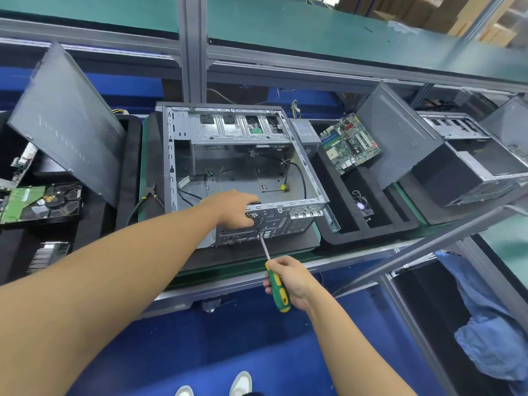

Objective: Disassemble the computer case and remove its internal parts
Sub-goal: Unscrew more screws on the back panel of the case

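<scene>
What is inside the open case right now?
Black cables, a yellow connector and the drive cage at the far end. The left hand grips the near wall, hiding that corner of the case.

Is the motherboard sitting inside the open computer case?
No, the motherboard leans in the black tray right of the computer case.

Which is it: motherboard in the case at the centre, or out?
Out. The case shows a bare metal floor with only loose cables; a motherboard sits in the black tray to its right.
</scene>
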Demonstrator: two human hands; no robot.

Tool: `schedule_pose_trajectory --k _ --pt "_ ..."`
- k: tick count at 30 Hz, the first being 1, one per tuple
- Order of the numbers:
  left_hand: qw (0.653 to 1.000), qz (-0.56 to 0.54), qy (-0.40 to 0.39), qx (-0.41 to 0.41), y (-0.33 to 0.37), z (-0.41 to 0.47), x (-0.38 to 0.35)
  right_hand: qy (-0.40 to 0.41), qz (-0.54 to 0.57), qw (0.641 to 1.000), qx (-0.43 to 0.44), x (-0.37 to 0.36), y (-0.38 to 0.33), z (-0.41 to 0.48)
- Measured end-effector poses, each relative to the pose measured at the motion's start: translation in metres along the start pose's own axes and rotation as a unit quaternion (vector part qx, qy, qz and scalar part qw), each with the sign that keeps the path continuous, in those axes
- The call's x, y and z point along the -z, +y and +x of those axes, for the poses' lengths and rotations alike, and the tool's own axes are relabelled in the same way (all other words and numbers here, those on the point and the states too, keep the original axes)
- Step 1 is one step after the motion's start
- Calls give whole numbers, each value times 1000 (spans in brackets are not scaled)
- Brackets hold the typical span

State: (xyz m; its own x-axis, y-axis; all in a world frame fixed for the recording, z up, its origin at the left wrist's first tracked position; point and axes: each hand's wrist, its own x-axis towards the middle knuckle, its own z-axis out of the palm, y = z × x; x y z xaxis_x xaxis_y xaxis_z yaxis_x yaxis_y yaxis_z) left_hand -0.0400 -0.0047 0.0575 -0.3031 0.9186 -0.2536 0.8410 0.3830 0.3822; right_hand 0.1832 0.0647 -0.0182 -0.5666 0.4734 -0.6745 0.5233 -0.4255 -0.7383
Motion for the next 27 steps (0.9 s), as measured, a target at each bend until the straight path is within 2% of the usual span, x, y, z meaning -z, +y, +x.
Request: schedule_pose_trajectory --k 10,17,20,22,25,26,27 --pt "999 -26 2 40 2 -5 1 -50 -21 999 4 13 -5 4" --pt "995 -18 53 81 -1 -5 -4 -64 -33 997 9 18 -7 6" --pt "992 53 100 54 2 -7 -6 -66 -37 997 9 20 -7 6" --pt "981 81 173 12 6 -12 -5 -69 -38 997 9 21 -7 8" --pt "936 31 338 -93 25 -30 -11 -71 -37 997 7 22 -6 10" --pt "929 4 352 -117 31 -38 -19 -71 -33 997 6 22 -5 11" --pt "935 -37 333 -114 39 -45 -32 -70 -29 997 6 22 -4 12"
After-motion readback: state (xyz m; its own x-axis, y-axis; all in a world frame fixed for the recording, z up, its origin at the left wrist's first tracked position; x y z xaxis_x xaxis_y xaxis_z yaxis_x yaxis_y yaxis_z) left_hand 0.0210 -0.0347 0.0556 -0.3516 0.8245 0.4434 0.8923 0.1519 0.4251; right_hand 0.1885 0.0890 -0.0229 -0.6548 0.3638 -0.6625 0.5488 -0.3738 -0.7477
